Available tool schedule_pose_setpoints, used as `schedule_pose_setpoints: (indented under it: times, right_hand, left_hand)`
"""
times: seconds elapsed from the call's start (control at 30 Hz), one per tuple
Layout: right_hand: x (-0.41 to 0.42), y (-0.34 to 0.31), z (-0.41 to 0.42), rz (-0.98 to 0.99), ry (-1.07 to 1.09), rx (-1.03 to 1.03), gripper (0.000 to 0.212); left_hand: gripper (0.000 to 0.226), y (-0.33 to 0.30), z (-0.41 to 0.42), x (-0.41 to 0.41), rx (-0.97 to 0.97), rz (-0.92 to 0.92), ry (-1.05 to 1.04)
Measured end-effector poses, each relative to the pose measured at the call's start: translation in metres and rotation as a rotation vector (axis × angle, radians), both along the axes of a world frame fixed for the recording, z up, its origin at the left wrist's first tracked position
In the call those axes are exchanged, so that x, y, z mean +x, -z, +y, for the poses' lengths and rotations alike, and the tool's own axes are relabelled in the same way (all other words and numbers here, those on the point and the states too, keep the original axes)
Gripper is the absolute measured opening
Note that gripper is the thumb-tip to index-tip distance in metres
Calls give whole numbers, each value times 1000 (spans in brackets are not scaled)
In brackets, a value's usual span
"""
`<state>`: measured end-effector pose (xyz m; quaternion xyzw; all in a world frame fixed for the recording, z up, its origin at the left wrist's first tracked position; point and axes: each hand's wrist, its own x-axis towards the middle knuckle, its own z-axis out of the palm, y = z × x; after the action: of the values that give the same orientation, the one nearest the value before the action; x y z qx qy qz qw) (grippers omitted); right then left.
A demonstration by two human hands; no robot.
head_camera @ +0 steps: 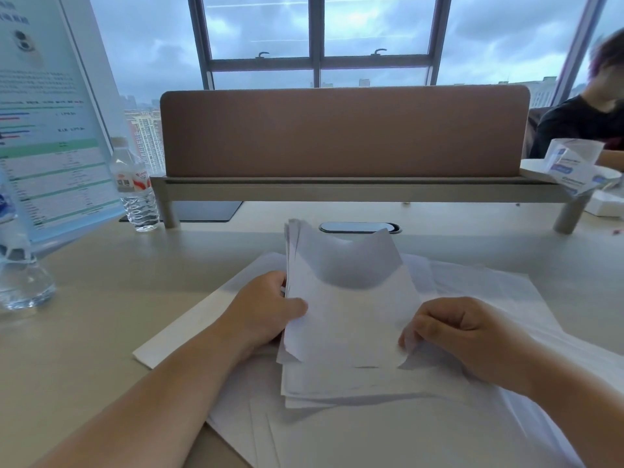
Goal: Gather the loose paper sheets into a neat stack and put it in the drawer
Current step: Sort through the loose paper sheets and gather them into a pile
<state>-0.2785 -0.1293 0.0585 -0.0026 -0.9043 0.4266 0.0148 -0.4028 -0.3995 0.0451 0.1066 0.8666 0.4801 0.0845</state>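
— While both hands sit at its sides, how does the bundle look?
— The paper stack (347, 298) is plain white, thin and limp. It stands tilted on its lower edge between the two hands, and its top sheet curls forward at the far edge, leaving a soft grey shadow across the middle. The edges on the left are not flush; several sheet edges show there, fanned slightly.
— And the hands?
— The left hand (266, 310) grasps the stack's left edge, thumb on the front face, fingers (278, 282) wrapped behind. The right hand (452, 327) is curled at the lower right corner, fingertips pinching the sheets there.
— What lies under them?
— More loose sheets (388, 430), white and flat, spread unevenly below and on both sides of the fingers, overlapping at angles, on the smooth pale bench (87, 298).
— Anything beyond the fingers?
— An oval glossy cable port (359, 227) just past the stack's top, then a brown, matte, round-cornered divider panel (344, 130). Far to the left of the left hand, a clear ribbed plastic water bottle (135, 184) stands upright beside a printed poster (50, 123).
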Motion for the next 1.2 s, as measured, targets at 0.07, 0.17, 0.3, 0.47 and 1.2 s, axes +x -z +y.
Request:
schedule_pose_setpoints:
  times: [0.07, 0.17, 0.3, 0.47, 1.2]
  right_hand:
    - [-3, 4, 5, 69, 37, -41, 26]
    - [-10, 9, 18, 168, 218, 102, 31]
    - [-10, 4, 31, -162, 435, 493, 66]
    - [-8, 2, 31, -181, 443, 341, 67]
    - [-13, 7, 50, 93, 485, 197, 17]
  left_hand:
    - [25, 2, -1, -1, 31, 21, -38]
    - [24, 5, -2, -3, 146, 60, -151]
    - [27, 5, -3, -6, 252, 45, -272]
    - [23, 7, 0, -5, 221, 57, -271]
    - [26, 10, -1, -8, 261, 43, -321]
